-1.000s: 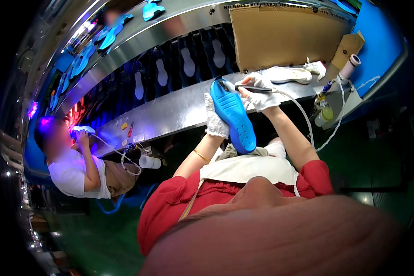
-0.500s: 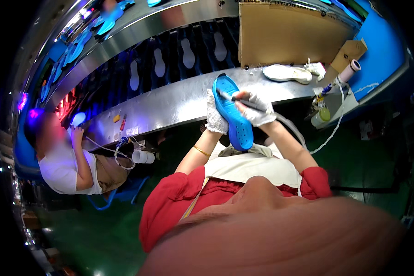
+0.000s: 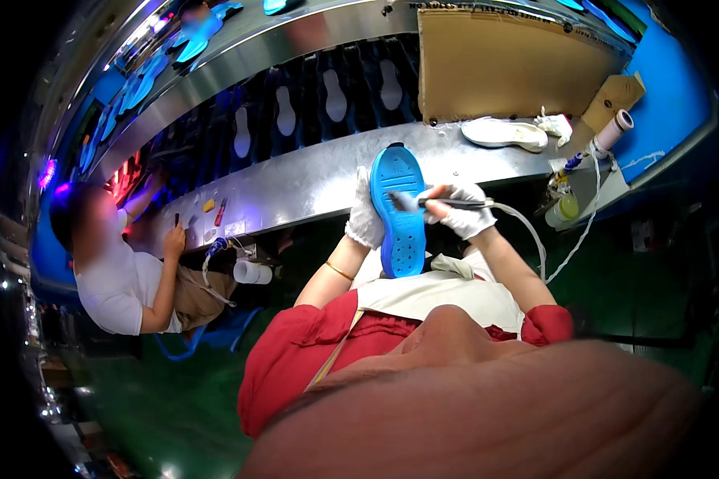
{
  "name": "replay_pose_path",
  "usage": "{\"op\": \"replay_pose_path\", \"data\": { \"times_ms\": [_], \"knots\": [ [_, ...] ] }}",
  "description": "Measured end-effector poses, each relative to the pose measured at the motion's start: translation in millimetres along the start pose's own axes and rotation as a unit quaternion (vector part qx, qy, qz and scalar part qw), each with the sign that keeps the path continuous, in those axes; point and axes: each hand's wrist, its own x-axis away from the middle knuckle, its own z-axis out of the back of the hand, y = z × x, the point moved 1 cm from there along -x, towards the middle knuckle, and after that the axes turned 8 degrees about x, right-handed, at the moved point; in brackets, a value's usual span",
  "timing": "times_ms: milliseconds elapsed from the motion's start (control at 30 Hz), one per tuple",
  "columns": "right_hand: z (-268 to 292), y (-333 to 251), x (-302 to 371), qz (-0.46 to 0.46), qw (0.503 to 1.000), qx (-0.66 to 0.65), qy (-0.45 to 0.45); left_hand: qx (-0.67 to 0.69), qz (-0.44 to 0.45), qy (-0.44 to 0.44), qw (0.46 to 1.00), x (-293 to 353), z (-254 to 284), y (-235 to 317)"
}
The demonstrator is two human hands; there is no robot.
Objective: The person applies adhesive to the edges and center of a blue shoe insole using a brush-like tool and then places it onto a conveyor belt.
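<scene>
A blue shoe sole stands nearly lengthwise in front of me, its inner face with grooves and small holes turned up. My left hand, in a white glove, is closed around the sole's left edge. In my gloved right hand is a brush with a dark handle, its bristles over the middle of the sole. From the handle's rear end a pale hose curves away to the right. Bare fingertips show on the right hand.
Beyond the sole runs a metal ledge beside dark racks with grey sole-shaped pads. A cardboard sheet, white sole, thread-like roll and yellow-green-lidded jar are to the right. A co-worker sits at left.
The sole has turned more upright and shifted slightly nearer me. My right hand with the brush has moved down toward the sole's middle. The co-worker's hand has lowered, the other reaching toward the racks.
</scene>
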Motion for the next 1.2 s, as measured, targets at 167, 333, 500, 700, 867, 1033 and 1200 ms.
{"op": "replay_pose_path", "data": {
  "times_ms": [167, 333, 500, 700, 867, 1033, 1200],
  "knots": [
    [21, 14, 11, -0.033, 0.994, -0.045, 0.098, -0.118, 0.167, -0.082, 0.975, 10, 11, -23],
    [8, 23, 4, -0.007, 0.991, -0.124, 0.052, -0.146, -0.025, 0.075, 0.986, -16, 18, -13],
    [-1, 6, -2, 0.093, 0.993, -0.047, 0.059, -0.075, -0.123, 0.057, 0.988, -41, 6, -6],
    [-1, 0, -6, -0.030, 0.984, -0.171, 0.039, 0.003, -0.146, -0.134, 0.980, -56, -4, 8],
    [-9, -1, -18, 0.198, 0.977, -0.053, 0.059, 0.069, -0.147, -0.208, 0.964, -77, -15, 28],
    [0, 10, -28, -0.055, 0.947, -0.315, 0.014, 0.079, -0.155, -0.253, 0.952, -83, -14, 39],
    [-6, 15, -33, 0.037, 0.992, -0.088, 0.086, 0.033, -0.150, -0.254, 0.955, -83, -2, 58]
  ]
}}
